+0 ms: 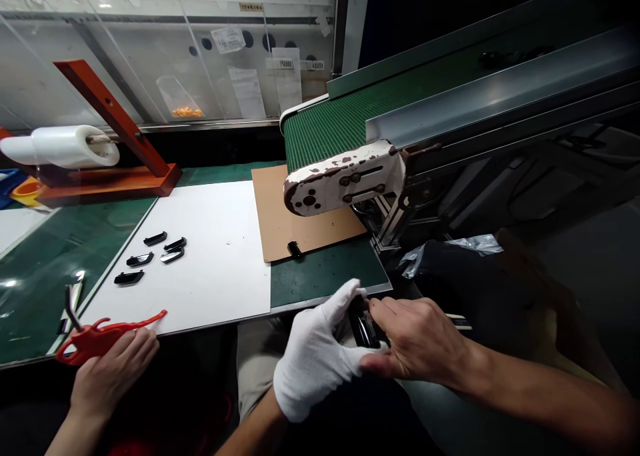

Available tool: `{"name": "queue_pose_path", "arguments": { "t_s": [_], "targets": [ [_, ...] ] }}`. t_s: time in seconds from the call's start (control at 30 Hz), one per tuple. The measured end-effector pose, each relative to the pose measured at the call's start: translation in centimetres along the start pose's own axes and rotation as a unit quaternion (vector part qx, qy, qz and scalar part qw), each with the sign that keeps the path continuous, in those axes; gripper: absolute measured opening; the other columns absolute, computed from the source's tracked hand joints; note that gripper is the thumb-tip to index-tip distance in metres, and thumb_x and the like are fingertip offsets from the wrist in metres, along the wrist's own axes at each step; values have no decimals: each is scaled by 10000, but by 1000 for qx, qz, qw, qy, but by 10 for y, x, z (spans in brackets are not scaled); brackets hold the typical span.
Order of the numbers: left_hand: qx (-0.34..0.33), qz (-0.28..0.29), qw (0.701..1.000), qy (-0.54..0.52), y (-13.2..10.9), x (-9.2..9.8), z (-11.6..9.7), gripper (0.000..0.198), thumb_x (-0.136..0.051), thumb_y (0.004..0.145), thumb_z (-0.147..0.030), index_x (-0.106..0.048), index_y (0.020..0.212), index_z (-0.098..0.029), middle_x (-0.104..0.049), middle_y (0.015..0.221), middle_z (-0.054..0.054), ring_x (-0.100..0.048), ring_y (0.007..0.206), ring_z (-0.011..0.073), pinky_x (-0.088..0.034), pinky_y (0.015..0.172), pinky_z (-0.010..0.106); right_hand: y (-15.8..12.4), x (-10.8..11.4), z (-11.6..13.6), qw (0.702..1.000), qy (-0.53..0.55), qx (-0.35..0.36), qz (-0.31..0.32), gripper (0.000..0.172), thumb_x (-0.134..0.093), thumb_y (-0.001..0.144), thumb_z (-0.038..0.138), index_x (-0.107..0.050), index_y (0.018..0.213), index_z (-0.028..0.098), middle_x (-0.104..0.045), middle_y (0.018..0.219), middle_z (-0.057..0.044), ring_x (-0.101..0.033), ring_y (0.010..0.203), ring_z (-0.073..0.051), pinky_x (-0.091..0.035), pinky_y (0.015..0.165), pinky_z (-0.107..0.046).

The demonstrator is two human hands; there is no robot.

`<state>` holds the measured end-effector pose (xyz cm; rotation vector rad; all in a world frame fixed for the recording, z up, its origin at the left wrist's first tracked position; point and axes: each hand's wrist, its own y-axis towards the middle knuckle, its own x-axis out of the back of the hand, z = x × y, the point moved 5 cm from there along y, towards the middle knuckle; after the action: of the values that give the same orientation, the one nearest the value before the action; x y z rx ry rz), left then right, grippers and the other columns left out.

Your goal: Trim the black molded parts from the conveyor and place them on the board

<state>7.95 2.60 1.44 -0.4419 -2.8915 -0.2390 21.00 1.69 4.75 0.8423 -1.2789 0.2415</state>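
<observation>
In a white glove, my left hand [320,353] is wrapped round a glossy black plastic part [364,326] at the lower middle. My bare right hand [417,339] pinches the same part from the other side, its fingers partly covering it. Beyond my hands, a small black part [295,249] lies at the front edge of a brown cardboard sheet [280,209]. Several similar black parts [129,278] rest on a white sheet [215,256] to the left.
Another person's hand [113,369] holds a red air gun [93,341] at the lower left. A green conveyor [330,129] slopes up to the right. A film roll [65,146] sits on a wooden stand [110,103]. Dark bags [465,276] are at the right.
</observation>
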Motion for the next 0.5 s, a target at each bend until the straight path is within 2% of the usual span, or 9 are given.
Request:
{"name": "queue_pose_path", "arguments": {
  "t_s": [0.23, 0.37, 0.5],
  "targets": [
    [48, 4, 998, -28, 0, -4, 5, 821, -838, 575, -242, -501, 1313, -115, -666, 1173, 115, -642, 1051, 267, -492, 996, 376, -4, -4, -2, 1000, 2, 0, 2, 803, -61, 892, 677, -591, 623, 136, -549, 478, -33, -502, 388, -138, -199, 400, -294],
    [85, -4, 993, -77, 1, -7, 10, 754, -824, 594, -226, -528, 1277, -113, -686, 1114, 111, -663, 995, 263, -522, 956, 392, -5, -6, 0, 1000, 1, 20, 8, 722, -121, 940, 603, -576, 610, 150, -543, 474, -22, -490, 387, -131, -195, 395, -295],
    [59, -20, 982, -181, 2, -9, 10, 802, -838, 569, -141, -507, 1299, -173, -664, 1167, 84, -627, 1081, 245, -480, 1016, 373, -3, -1, 2, 999, 8, 20, -39, 696, -180, 932, 616, -575, 606, 144, -522, 471, -17, -480, 391, -129, -250, 406, -291]
  ]
}}
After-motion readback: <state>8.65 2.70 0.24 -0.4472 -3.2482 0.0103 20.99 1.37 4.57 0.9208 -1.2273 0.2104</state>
